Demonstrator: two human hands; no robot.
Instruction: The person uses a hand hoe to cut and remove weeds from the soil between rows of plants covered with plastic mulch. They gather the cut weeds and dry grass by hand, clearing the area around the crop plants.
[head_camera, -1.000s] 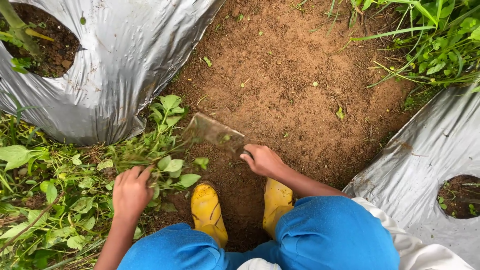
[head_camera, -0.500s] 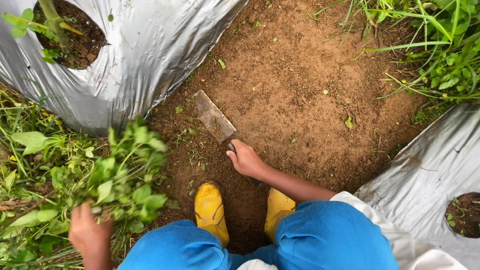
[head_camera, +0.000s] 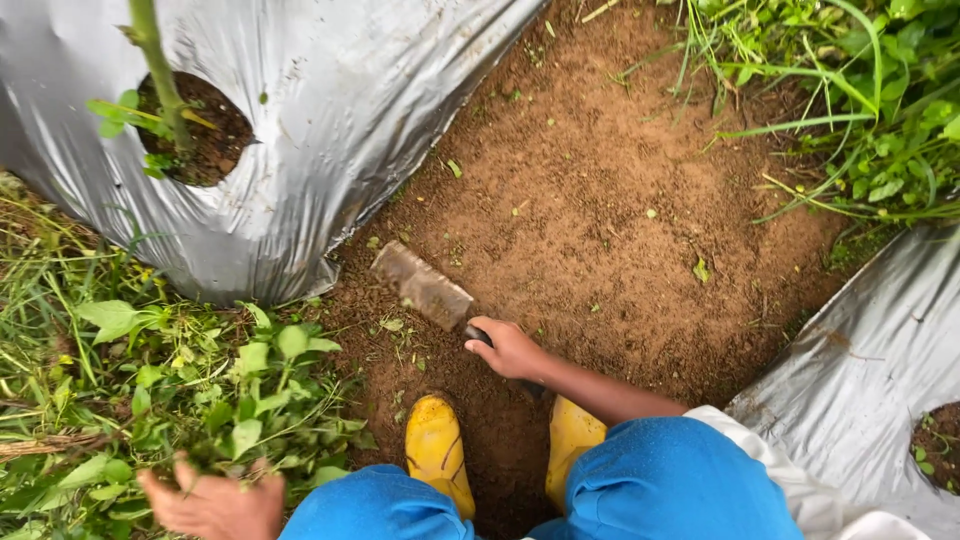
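My right hand (head_camera: 510, 350) grips the dark handle of a short, soil-caked flat blade (head_camera: 420, 285), which lies against the bare brown soil (head_camera: 610, 220) and points up-left toward the silver sheet. At the bottom left my left hand (head_camera: 215, 505) is open, fingers spread and palm up, just below a loose heap of pulled green weeds (head_camera: 250, 390). It holds nothing. Both yellow boots (head_camera: 440, 450) stand on the soil below the blade, under my blue trousers (head_camera: 660, 480).
Silver plastic mulch (head_camera: 330, 120) covers the bed at the upper left, with a round hole holding a green plant stem (head_camera: 160, 70). More silver sheeting (head_camera: 870, 350) lies at the right. Grass and weeds (head_camera: 860, 90) grow at the upper right and along the left edge.
My left hand carried a bunch of weeds leftward, dropped it on the heap and opened. My right hand shifted the blade slightly down and left on the soil.
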